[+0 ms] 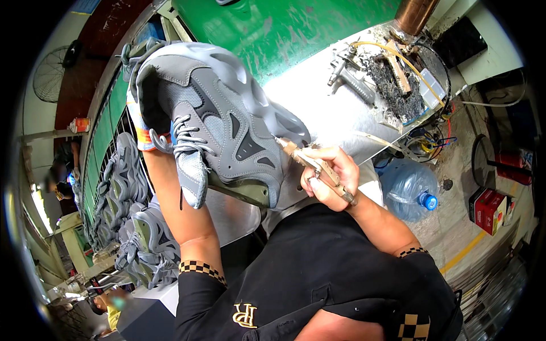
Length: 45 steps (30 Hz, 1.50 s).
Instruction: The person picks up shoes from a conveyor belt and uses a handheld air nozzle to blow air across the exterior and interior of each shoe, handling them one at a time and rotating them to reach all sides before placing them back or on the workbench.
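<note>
A grey sneaker (219, 122) with a pale, chunky wavy sole is held up in front of me, tilted, its laces toward the left. My left hand (140, 125), in an orange, white and blue glove, holds it up from behind at the left; the fingers are hidden by the shoe. In my right hand (335, 176), the bare fingers close round a small, worn metal spray gun (310, 162). Its thin nozzle points up and left at the sole's edge; whether it touches cannot be told.
Several similar grey sneakers (151, 244) sit on a rack at the left. On the metal bench (301, 85) lie another metal gun (352, 82) and a dark, crusted patch with tools. A green surface (284, 28) lies beyond. A big water bottle (408, 190) and red box (486, 210) stand right.
</note>
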{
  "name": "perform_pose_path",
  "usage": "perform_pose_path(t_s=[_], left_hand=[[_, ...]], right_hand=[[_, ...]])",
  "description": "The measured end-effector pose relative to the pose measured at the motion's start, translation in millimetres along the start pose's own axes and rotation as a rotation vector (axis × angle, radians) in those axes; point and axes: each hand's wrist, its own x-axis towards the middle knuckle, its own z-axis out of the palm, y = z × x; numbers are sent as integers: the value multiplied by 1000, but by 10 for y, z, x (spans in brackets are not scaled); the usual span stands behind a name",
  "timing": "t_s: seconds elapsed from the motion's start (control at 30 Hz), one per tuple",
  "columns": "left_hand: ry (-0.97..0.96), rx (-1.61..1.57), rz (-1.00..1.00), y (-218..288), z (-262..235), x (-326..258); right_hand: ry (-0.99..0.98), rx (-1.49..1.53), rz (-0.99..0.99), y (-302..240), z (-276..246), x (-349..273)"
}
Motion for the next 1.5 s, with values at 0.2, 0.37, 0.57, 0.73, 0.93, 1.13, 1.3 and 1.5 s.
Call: perform_pose_path(t_s=[0.2, 0.37, 0.57, 0.73, 0.93, 1.13, 1.3, 1.5], left_hand=[[92, -160, -111, -56, -18, -157], [195, -355, -243, -169, -108, -309], [394, -662, -505, -235, -256, -748], [503, -495, -588, -692, -835, -1779], [661, -490, -867, -57, -383, -2828], [449, -395, -1186, 609, 251, -3060], [371, -842, -1180, 650, 460, -3077], [369, -1045, -1189, 571, 547, -2998]], right_hand=[[18, 147, 109, 32, -42, 22], [61, 269, 232, 4, -42, -17], [75, 303, 254, 93, 39, -75], [61, 225, 230, 208, 247, 40], [58, 100, 239, 384, 459, 184], [81, 93, 303, 350, 494, 93], [72, 142, 394, 292, 445, 130], [60, 221, 451, 283, 435, 125]])
